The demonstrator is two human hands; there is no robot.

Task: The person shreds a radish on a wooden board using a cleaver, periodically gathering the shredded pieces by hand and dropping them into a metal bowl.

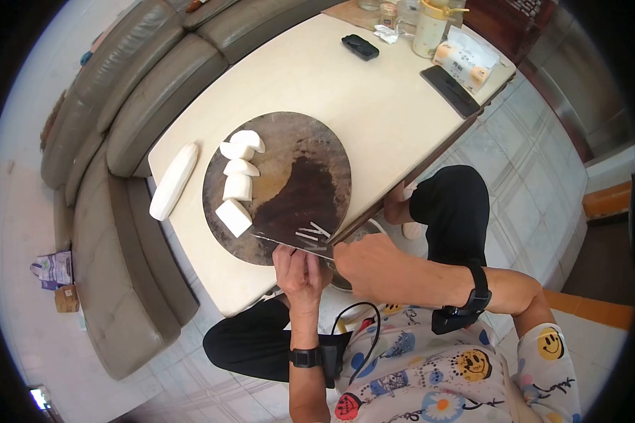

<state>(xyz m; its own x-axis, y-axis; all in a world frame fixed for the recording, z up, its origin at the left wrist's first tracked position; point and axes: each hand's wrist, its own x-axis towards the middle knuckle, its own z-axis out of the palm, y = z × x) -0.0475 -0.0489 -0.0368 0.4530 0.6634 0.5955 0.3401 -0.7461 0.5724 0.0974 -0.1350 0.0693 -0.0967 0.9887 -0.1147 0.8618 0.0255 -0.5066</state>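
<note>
My right hand (371, 266) is wrapped round the handle of a kitchen knife (291, 245), its blade seen almost edge-on over the near rim of the round wooden cutting board (275, 130). Close beside the blade, my left hand (300, 273) is closed with its fingers curled; whatever lies under them is hidden. Several thin white strips (310, 235) lie on the dark wet patch of the board, just beyond the knife. Along the board's left side runs a row of peeled white chunks, probably radish, the nearest being a thick block (233, 218).
A long peeled white radish (174, 181) lies on the cream table (374, 106), left of the board. At the far right are a phone (450, 91), a tissue pack (466, 60), a tumbler (429, 32) and a black case (360, 47). A grey sofa (130, 268) stands at left.
</note>
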